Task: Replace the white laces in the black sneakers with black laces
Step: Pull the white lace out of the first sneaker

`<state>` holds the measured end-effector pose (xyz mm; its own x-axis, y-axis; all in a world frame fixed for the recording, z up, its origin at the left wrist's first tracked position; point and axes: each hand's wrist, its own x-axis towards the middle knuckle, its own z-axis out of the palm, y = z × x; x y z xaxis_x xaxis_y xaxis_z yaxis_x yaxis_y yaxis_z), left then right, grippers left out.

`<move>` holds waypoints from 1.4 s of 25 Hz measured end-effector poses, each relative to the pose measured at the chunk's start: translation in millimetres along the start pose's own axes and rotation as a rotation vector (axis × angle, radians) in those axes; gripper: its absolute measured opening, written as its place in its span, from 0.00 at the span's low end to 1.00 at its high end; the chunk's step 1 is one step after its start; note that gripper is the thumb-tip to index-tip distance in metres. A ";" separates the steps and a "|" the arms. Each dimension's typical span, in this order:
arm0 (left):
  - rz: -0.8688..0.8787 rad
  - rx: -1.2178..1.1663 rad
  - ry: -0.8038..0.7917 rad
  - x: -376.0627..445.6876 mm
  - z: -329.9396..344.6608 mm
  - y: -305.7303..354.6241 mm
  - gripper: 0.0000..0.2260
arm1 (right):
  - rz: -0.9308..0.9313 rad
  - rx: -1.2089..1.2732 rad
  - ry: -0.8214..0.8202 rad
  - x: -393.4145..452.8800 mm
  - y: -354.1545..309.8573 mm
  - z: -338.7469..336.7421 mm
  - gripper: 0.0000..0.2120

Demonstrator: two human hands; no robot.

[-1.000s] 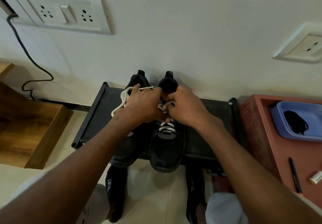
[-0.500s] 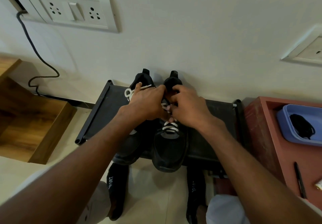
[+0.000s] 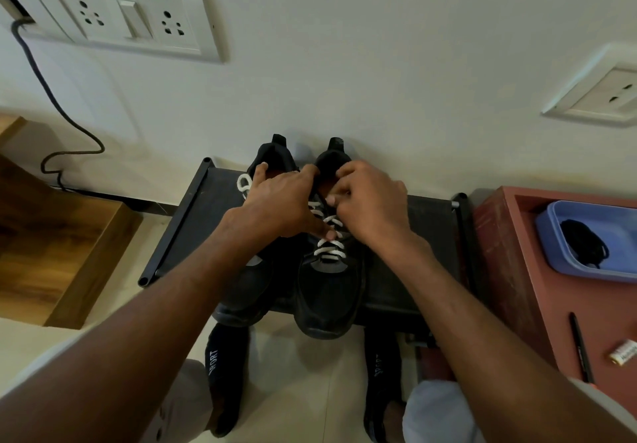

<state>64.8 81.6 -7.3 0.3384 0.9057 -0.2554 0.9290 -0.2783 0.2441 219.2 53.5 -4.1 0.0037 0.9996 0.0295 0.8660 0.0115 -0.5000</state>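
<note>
Two black sneakers stand side by side on a black rack [image 3: 420,229] against the wall. The right sneaker [image 3: 327,291] still carries a white lace [image 3: 329,249] crossed over its tongue. My left hand [image 3: 279,201] lies over the left sneaker [image 3: 248,291], with its thumb touching the right sneaker's lace. A loop of loose white lace [image 3: 244,182] shows beside its fingers. My right hand [image 3: 368,205] has its fingers curled and pinches the white lace near the top eyelets of the right sneaker. A black lace [image 3: 584,242] lies bundled in a blue tray [image 3: 565,263] at the right.
The tray sits on a red-brown cabinet [image 3: 506,256] with a black pen [image 3: 580,346] and a small battery [image 3: 624,356]. A wooden step [image 3: 51,246] stands at left. A black cable [image 3: 51,98] hangs from the wall sockets. My socked feet are below the rack.
The long loose white lace by my left hand has shrunk to a small loop. My right hand's fingers moved up to the top of the right sneaker's lacing.
</note>
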 end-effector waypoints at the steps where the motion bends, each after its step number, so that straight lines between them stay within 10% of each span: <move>1: 0.001 -0.001 0.000 -0.4 -0.3 0.4 0.47 | 0.070 0.134 0.224 2.3 1.0 -6.9 0.07; 4: 0.009 -0.002 -0.002 -1.6 -1.1 0.4 0.47 | 0.175 0.385 0.513 6.2 6.7 -27.5 0.06; 8: 0.015 0.007 -0.006 0.5 -1.5 2.0 0.45 | 0.015 -0.095 0.005 -2.4 4.9 -11.3 0.26; 11: 0.016 0.015 -0.007 0.9 -0.7 2.6 0.43 | -0.055 -0.144 -0.208 -3.5 -0.5 1.3 0.15; 18: 0.011 0.035 -0.023 -5.6 -5.4 9.6 0.42 | 0.554 0.640 0.473 16.5 26.9 -58.2 0.10; 23: 0.102 0.003 0.023 -3.2 -8.9 15.5 0.24 | 0.270 -0.101 -0.238 4.7 47.5 -48.4 0.15; 29: 0.016 -0.141 0.093 2.8 -1.8 24.7 0.10 | -0.028 0.016 -0.637 -4.0 22.8 -33.2 0.36; 35: -0.024 -0.231 0.109 4.5 0.4 26.8 0.09 | -0.039 -0.088 -0.628 -3.6 26.7 -15.9 0.42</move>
<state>91.3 78.0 -2.3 0.2866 0.9438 -0.1646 0.8734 -0.1868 0.4498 250.3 49.8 -3.9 -0.2994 0.8242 -0.4807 0.8976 0.0726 -0.4347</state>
